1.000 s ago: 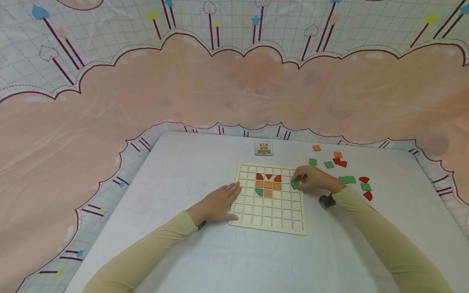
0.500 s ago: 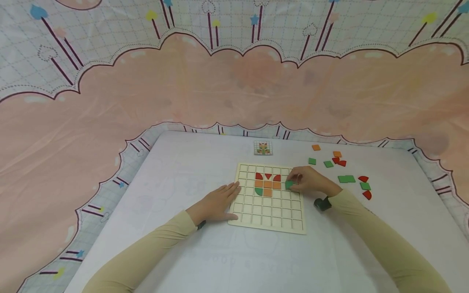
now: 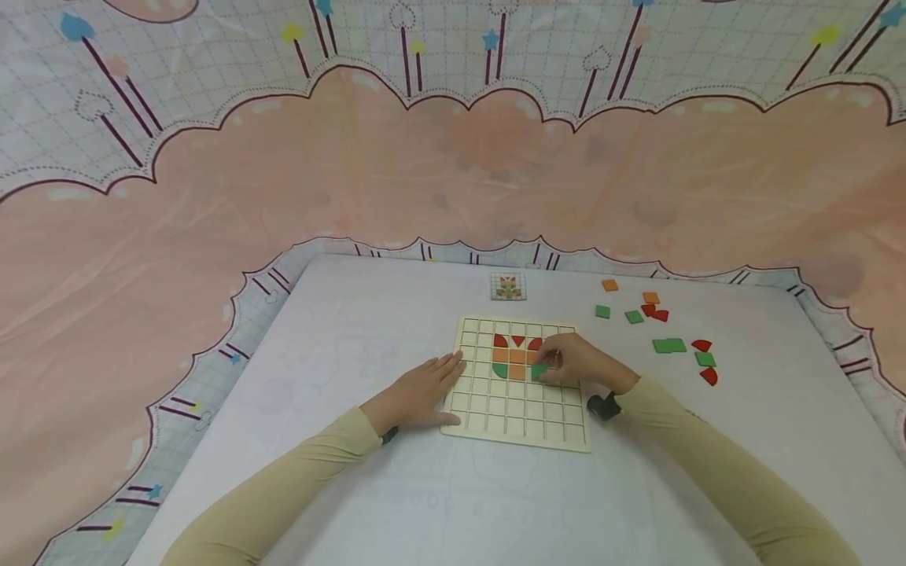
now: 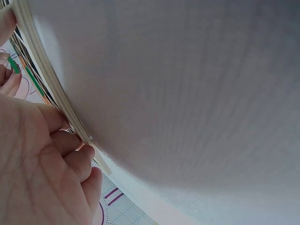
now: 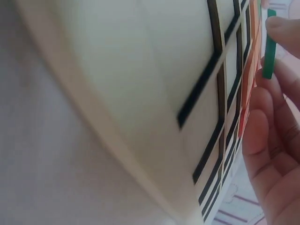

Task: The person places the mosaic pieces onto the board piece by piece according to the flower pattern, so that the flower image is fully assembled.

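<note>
A square cream grid board [image 3: 515, 428] lies on the white table. Red quarter-circles, a red triangle, orange squares and a green quarter-circle [image 3: 500, 370] form a pattern in its upper middle. My left hand [image 3: 418, 391] rests on the board's left edge, fingers extended and thumb near the lower corner; the left wrist view shows its fingertips at the edge [image 4: 61, 101]. With thumb and fingers my right hand [image 3: 583, 363] pinches a green tile [image 3: 539, 371] just right of the lowest orange square. In the right wrist view this green tile [image 5: 269, 44] appears edge-on, above the board.
A small pattern card [image 3: 508, 287] lies beyond the board. To the right are loose green tiles [image 3: 669, 346], orange squares [image 3: 610, 285] and red pieces [image 3: 709, 376]. A patterned cloth [image 3: 453, 173] hangs behind the table [image 3: 340, 314].
My right hand has moved left over the board, carrying the green tile from the right edge to beside the orange squares. The left hand stays where it was.
</note>
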Demonstrator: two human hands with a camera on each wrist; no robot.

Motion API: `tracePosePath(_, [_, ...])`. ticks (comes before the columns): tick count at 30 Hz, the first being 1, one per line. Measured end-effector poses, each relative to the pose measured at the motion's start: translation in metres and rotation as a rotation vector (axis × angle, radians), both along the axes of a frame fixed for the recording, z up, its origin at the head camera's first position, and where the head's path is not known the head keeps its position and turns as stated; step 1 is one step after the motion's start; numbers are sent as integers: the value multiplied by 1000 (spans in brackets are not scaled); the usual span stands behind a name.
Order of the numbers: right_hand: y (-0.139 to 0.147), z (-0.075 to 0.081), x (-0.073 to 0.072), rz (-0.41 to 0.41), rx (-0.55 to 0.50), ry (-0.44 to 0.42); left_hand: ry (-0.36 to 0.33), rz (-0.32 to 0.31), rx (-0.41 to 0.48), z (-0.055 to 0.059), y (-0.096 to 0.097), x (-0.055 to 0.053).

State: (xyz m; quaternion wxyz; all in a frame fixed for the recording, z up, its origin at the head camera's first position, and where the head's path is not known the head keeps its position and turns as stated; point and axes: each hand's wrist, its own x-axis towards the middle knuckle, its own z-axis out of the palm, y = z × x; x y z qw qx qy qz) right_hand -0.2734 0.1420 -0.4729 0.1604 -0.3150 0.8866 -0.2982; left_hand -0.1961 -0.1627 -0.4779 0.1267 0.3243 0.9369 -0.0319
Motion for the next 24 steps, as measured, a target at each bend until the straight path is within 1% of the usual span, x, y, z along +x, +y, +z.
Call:
tracePosePath(2, [-3, 0, 2, -12, 19, -1, 3, -1, -7, 0, 0, 0])
tracePosePath(6, [-7, 1, 5, -22, 61, 24, 7, 0, -12, -2, 0, 0])
tracePosePath(11, [-7, 2, 6, -46, 98, 24, 2, 3, -9, -2, 0, 0])
tracePosePath(15, [-7, 1, 6, -51, 98, 17, 4, 7, -7, -1, 0, 1])
tracePosePath(24, [-10, 0, 7, -45, 93, 43, 5, 2, 5, 2, 1, 1])
